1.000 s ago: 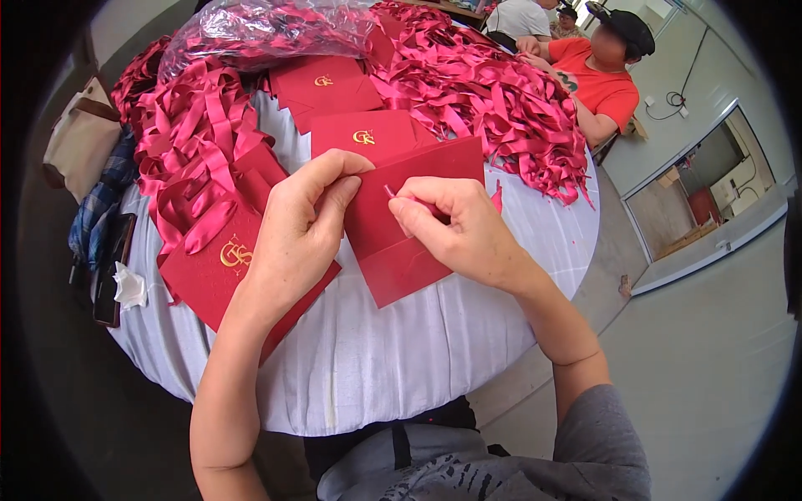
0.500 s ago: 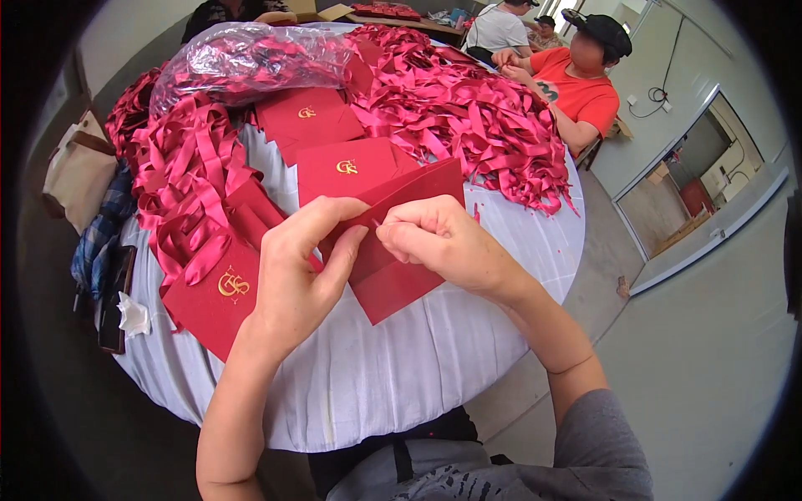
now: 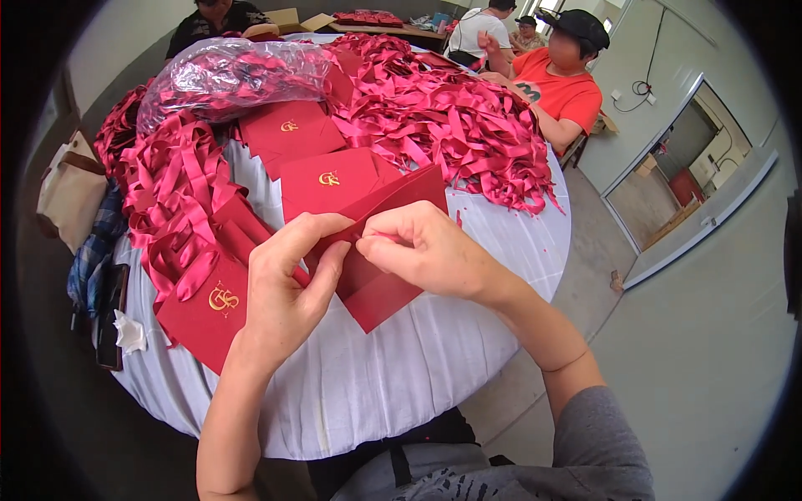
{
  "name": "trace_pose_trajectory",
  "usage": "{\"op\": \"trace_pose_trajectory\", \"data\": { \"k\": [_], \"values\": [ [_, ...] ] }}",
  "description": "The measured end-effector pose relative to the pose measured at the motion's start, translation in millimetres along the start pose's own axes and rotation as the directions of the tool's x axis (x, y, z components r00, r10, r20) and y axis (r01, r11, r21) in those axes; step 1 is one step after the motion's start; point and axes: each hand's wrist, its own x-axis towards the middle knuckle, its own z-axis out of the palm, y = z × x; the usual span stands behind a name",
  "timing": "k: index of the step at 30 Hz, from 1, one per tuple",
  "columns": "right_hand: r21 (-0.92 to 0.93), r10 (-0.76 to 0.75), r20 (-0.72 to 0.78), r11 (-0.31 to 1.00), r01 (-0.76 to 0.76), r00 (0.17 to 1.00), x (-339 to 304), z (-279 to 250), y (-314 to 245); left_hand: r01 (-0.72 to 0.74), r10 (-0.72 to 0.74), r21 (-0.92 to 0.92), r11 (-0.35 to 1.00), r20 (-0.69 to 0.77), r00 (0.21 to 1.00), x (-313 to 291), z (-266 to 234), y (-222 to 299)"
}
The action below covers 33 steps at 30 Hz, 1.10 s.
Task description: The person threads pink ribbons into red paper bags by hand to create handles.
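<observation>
In front of me a dark red paper bag hangs tilted over the near side of the table, its mouth edge facing up. My left hand pinches the bag's edge between thumb and fingers. Beside it, my right hand is closed in a pinch at the same edge, close to the left thumb. A small pinkish bit shows at its fingertips, probably a ribbon end, but most of it is hidden. Another red bag with a gold emblem lies left of my left hand, ribbons on its upper end.
More flat red bags lie beyond my hands. Heaped pink-red ribbons cover the far right, with more ribbons at left and a clear plastic sack behind. A phone and crumpled tissue sit at the left edge. Co-workers sit across.
The view has shifted slightly, so the table's contents sit a little further left. Both hands stay at the bag's edge, with the right fingertips nearer the left thumb. A co-worker's hand has risen.
</observation>
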Motion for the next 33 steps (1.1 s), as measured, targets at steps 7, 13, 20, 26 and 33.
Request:
{"op": "trace_pose_trajectory", "data": {
  "k": [7, 13, 20, 26, 33],
  "values": [
    [-0.178, -0.066, -0.045, 0.982, 0.057, 0.997, -1.8, 2.4, -6.8, 0.02, -0.02, 0.008, 1.0, 0.012, 1.0, -0.5, -1.3, 0.4],
    [-0.14, -0.021, 0.005, 0.99, 0.022, 1.0, -2.3, -1.4, -8.4, -0.015, 0.015, 0.014, 1.0, 0.007, 1.0, -1.6, 3.1, 2.1],
    [-0.226, -0.199, -0.094, 0.959, 0.173, 0.976, -5.5, 5.7, 1.5, -0.032, 0.032, 0.032, 0.999, 0.009, 0.999, 0.7, 1.2, 5.4],
    [-0.719, -0.569, -0.226, 0.645, 0.259, 0.79, -12.1, 7.0, -21.5, -0.13, 0.128, 0.133, 0.983, 0.03, 0.991, 3.0, -9.7, 9.9],
    [-0.502, -0.37, 0.215, 0.752, 0.428, 0.904, 9.5, -27.7, -30.9, -0.23, 0.231, 0.185, 0.955, 0.015, 0.973, -2.5, -3.5, 4.5]
  ]
}}
